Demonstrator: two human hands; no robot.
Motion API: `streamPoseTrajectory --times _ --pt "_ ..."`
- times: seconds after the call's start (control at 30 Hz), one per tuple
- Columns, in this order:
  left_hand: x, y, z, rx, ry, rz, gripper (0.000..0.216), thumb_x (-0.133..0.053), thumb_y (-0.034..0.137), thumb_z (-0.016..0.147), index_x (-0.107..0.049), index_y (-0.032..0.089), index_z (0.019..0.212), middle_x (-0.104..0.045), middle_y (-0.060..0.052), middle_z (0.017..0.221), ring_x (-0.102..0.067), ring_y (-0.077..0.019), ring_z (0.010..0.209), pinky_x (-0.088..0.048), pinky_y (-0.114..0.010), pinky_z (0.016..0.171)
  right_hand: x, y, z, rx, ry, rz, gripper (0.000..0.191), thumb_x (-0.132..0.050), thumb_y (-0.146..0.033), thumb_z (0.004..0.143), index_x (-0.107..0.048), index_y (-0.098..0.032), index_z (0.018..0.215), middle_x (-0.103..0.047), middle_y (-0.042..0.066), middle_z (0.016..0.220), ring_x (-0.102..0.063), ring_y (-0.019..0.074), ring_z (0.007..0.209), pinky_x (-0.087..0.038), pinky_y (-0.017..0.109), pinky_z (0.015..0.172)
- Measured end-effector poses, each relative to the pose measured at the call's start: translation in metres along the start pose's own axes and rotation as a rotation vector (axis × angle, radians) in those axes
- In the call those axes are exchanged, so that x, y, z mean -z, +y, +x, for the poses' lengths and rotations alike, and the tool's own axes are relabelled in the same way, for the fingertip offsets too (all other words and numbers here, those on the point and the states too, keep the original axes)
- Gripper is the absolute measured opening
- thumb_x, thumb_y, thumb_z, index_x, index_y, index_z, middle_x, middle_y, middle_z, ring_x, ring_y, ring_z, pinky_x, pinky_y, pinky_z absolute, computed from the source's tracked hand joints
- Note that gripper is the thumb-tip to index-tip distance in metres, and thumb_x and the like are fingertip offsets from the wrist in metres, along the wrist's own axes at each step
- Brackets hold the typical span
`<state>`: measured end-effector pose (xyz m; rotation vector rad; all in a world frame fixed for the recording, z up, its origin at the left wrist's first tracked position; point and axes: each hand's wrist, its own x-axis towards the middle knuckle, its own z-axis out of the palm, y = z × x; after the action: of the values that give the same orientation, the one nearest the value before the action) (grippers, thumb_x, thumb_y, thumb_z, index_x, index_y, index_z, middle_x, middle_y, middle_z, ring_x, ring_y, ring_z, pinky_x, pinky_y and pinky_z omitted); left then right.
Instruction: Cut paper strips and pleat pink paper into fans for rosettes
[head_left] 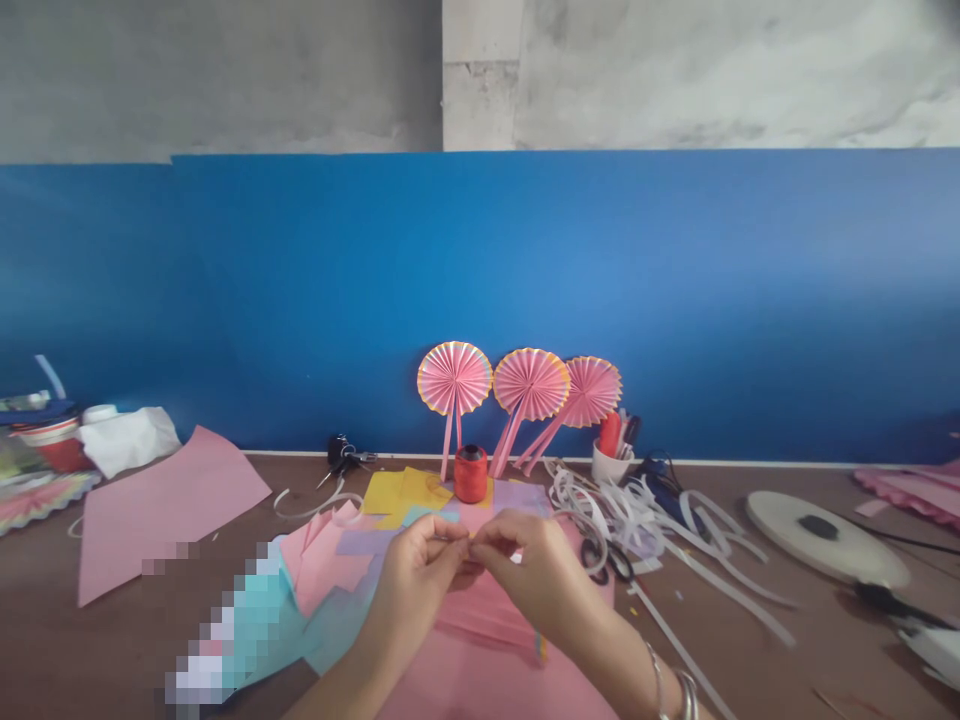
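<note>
My left hand [414,578] and my right hand [541,580] meet in front of me, fingertips pinched together on a pleated pink paper strip [480,612] with a coloured edge. The folded strip hangs below my fingers over a pink sheet [480,680]. Just behind my hands stands a red spool of thread [470,473] on loose yellow and pink paper squares [401,492]. Three finished pink paper fans [525,385] lean against the blue wall.
A large pink sheet [161,505] lies at left, with tubs and white tissue [124,437] beyond it. White paper strips and scissors [607,560] lie at right, next to a cup of pens [611,450] and a white round disc [825,535].
</note>
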<state>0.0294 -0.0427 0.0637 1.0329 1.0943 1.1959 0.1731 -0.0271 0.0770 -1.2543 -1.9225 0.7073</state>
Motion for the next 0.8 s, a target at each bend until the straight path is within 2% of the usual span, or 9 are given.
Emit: streamPoseTrajectory --times 0.17,0.37,0.57,0.8 --pt "0.0025 -0.0045 0.0021 -0.033 -0.009 0.019 0.04 -0.074 0.051 0.064 -0.054 0.019 0.078 -0.072 -0.004 0.064 -0.071 -0.0215 0.068 -0.051 -0.027 0.064 -0.0028 -0.0005 -0.0028 0.029 0.042 -0.09 0.017 -0.053 -0.015 0.077 -0.069 -0.019 0.071 -0.069 0.002 0.071 -0.061 0.0152 0.066 -0.041 0.024 0.059" --pt "0.0027 -0.0007 0.002 -0.037 -0.027 -0.01 0.041 -0.075 0.047 0.064 -0.051 0.02 0.083 -0.073 -0.003 0.066 -0.072 -0.0217 0.07 -0.053 -0.031 0.073 0.0007 -0.0026 -0.0031 0.05 0.019 -0.049 0.02 -0.051 -0.013 0.078 -0.067 -0.019 0.068 -0.066 0.0 0.067 -0.058 0.0136 0.062 -0.04 0.022 0.056" --pt "0.0029 -0.0011 0.0031 -0.025 -0.011 -0.004 0.041 -0.076 0.046 0.062 -0.051 0.02 0.083 -0.072 -0.003 0.064 -0.071 -0.0216 0.068 -0.053 -0.031 0.071 0.0015 -0.0025 -0.0025 0.055 0.014 -0.018 0.018 -0.053 -0.013 0.077 -0.068 -0.019 0.069 -0.067 0.001 0.069 -0.06 0.0145 0.064 -0.042 0.023 0.058" --pt "-0.0003 0.0018 -0.0008 -0.071 -0.033 0.025 0.03 -0.071 0.037 0.068 -0.051 0.021 0.083 -0.067 0.003 0.054 -0.062 -0.0125 0.048 -0.052 -0.029 0.068 0.0018 -0.0033 -0.004 0.036 0.014 -0.052 0.018 -0.052 -0.011 0.074 -0.068 -0.019 0.069 -0.068 0.001 0.07 -0.061 0.0149 0.065 -0.042 0.023 0.06"
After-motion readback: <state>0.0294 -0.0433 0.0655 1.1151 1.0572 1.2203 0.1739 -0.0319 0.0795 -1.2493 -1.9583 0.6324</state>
